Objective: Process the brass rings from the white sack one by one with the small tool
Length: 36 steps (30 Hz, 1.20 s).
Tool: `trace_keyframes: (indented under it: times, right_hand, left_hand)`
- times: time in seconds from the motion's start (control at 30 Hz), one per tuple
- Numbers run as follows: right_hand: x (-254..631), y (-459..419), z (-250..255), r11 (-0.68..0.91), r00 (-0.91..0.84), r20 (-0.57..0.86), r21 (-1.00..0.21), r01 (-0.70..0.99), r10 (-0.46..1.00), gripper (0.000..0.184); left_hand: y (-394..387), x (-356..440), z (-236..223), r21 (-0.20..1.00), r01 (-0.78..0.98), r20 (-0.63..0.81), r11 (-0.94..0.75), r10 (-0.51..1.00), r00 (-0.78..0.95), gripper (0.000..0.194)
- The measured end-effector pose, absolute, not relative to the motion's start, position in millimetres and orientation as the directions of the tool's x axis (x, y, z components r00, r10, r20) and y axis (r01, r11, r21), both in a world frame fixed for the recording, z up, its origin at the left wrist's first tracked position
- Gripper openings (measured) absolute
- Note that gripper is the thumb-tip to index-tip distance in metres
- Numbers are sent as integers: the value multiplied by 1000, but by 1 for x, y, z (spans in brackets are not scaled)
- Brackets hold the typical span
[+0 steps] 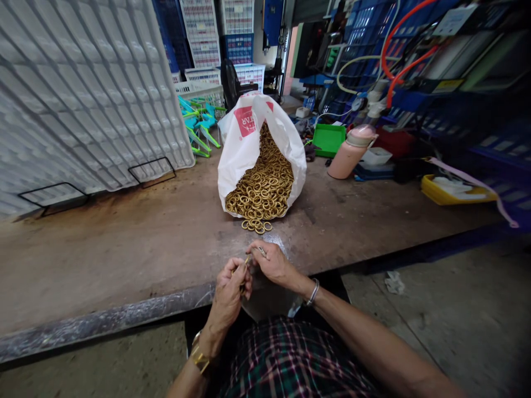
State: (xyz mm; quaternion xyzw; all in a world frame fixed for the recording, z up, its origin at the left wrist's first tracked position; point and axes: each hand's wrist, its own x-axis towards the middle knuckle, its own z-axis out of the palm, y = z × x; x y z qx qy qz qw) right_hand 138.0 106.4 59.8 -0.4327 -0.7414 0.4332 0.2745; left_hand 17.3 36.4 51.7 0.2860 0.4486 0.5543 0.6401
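Note:
A white plastic bag [243, 149] lies open on the worn workbench [136, 237], spilling several gold rings [261, 190] toward me. My left hand [229, 293] is closed around a gold ring [245, 262] near the bench's front edge. My right hand [274, 264] is pinched on a small thin metal piece [263, 251] just beside that ring. Both hands meet over a shiny metal plate [269, 296] at the bench edge. A gold watch sits on my left wrist and a silver bangle on my right.
A large white plastic grid panel [83, 94] leans at the left. A pink bottle [352, 152], green tray [329, 138] and yellow tray [450, 193] sit at the right back. Stacked crates [236, 33], turquoise hangers [199, 124] and hoses stand behind. Concrete floor lies below right.

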Motion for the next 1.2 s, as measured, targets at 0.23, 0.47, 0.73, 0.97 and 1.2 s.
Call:
trace_keyframes:
  times: [0.23,0.47,0.73,0.97,1.2]
  right_hand:
    - [138,97,61,511,-607,-61,-476,716,792,22]
    - [149,118,59,342,-389,-124,-286,895,913,26]
    - [173,153,49,160,-152,50,-285,945,987,22]
    - [164,158,45,152,-148,34,-252,956,988,23]
    - [164,161,44,149,-140,53,-284,947,989,20]
  left_hand:
    - [38,16,47,915,-346,-243,207,968,-64,26]
    - [32,16,56,841,-489,-262,231,965,6,24]
    - [37,15,57,639,-700,-402,319,914,50,26]
    - [40,8,54,533,-780,-387,328,914,120,17]
    - [42,10,52,535,-776,-391,334,912,122,21]
